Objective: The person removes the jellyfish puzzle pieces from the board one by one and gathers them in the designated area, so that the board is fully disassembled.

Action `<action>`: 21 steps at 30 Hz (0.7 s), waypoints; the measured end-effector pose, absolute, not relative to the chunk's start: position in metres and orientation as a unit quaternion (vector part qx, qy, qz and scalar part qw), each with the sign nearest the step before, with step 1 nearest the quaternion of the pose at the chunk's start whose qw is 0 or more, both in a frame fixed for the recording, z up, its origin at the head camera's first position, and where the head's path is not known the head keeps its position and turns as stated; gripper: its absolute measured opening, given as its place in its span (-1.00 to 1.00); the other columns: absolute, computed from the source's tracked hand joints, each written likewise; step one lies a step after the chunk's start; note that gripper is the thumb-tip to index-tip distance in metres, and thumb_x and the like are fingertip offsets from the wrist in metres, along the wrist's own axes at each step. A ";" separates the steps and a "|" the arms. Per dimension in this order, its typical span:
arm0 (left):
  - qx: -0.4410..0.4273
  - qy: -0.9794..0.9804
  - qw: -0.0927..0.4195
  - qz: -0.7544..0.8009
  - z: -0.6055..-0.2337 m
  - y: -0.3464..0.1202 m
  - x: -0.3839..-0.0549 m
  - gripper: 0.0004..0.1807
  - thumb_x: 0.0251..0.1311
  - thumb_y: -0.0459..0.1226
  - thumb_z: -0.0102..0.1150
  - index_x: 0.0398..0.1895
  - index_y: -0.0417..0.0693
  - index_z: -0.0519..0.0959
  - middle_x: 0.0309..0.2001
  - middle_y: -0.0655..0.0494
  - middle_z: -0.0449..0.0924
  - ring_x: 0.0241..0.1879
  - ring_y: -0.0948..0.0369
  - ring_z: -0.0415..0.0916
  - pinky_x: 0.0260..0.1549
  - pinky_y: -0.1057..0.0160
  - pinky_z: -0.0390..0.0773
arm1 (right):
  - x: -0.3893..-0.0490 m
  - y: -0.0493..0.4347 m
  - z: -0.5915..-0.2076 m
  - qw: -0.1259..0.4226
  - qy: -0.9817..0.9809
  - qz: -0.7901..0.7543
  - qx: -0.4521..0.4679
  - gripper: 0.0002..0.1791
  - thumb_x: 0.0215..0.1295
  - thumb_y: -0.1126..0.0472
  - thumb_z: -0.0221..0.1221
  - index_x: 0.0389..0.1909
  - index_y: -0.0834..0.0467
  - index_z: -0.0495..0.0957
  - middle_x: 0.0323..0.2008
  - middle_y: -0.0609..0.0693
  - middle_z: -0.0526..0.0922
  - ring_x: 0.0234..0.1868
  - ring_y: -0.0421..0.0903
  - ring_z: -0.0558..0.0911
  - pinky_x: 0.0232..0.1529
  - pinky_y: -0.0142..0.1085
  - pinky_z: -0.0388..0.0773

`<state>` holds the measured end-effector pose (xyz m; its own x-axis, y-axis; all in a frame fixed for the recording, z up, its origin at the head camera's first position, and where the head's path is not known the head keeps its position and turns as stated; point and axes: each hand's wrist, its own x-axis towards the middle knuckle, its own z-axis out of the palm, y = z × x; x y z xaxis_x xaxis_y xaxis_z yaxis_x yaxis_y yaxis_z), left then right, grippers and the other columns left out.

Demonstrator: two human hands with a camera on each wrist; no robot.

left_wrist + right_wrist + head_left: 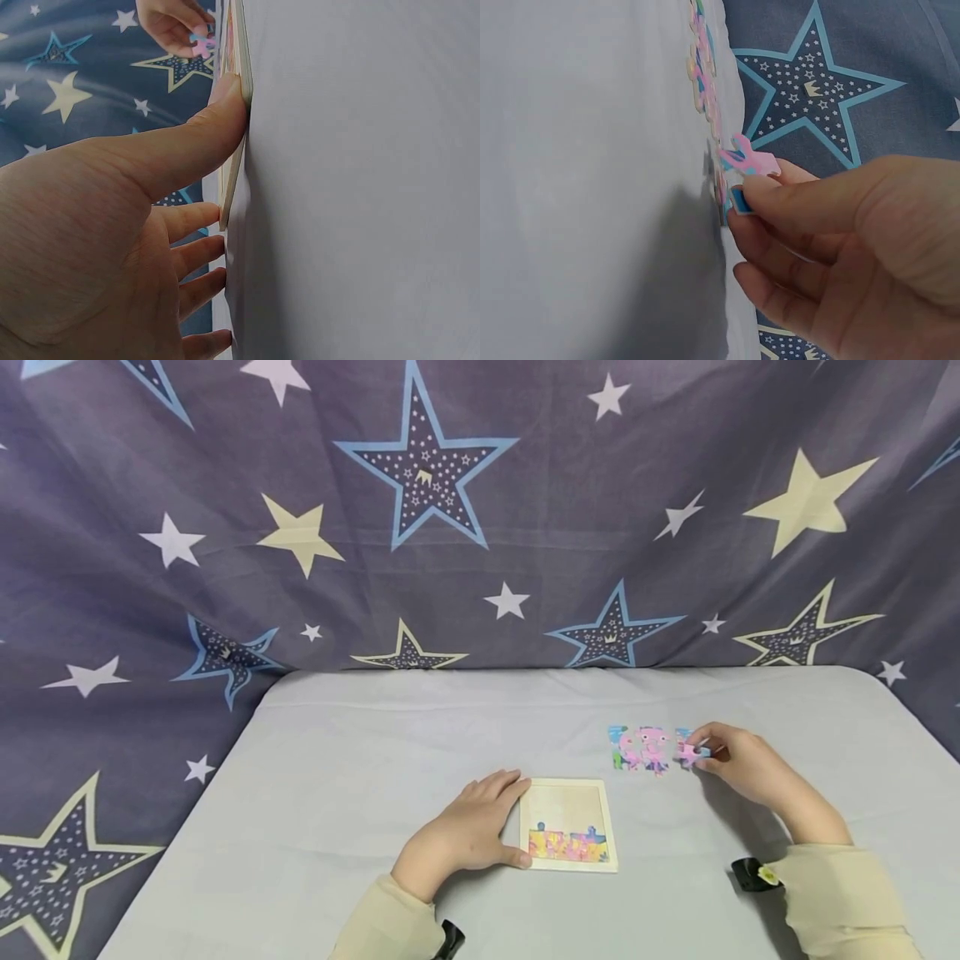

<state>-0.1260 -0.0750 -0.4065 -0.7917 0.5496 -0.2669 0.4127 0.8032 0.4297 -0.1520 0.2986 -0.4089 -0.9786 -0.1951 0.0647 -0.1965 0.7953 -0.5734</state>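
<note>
Closest to us was the left sleeve (386, 927), and just past it our left hand (472, 828) lay along the left side of a shallow wooden frame (573, 867), thumb at the near corner and a finger at the far one; it steadied the rim with extended fingers and clasped nothing. In the frame's near part we saw a band of puzzle pieces (568, 847) in yellow and pink, with blue tabs jutting toward the far side (whether every one was seated flat, we could not tell). Past that band we saw bare base (566, 806), so we judged the puzzle begun, with the larger share unfilled. Farther off, to the right of the frame and apart from it, our right hand (738, 767) pinched one pink and blue piece (761, 162), apparently just off the pale cloth (360, 760). Just left of it lay the loose pieces (651, 747), pink, blue and green, all left to place by our reckoning, though too small to count surely. Behind everything hung the starry curtain (450, 589).
</note>
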 end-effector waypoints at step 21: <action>0.262 0.930 0.190 0.172 -0.403 -0.073 -0.124 0.09 -0.01 0.11 0.43 0.54 -0.08 0.13 0.54 0.00 0.03 0.52 0.04 -0.08 0.48 -0.06 -0.04 | -0.152 0.299 -0.413 -0.006 -0.955 0.281 0.096 -0.80 0.20 0.47 0.27 -0.14 0.30 0.63 -0.40 0.05 0.54 -0.36 -0.02 0.49 -0.31 -0.05 0.50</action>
<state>-0.1237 -0.0734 -0.4030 -0.7905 0.5527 -0.2638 0.4216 0.8035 0.4203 -0.1525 0.2992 -0.4131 -0.9814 -0.1875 0.0425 -0.1806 0.8236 -0.5376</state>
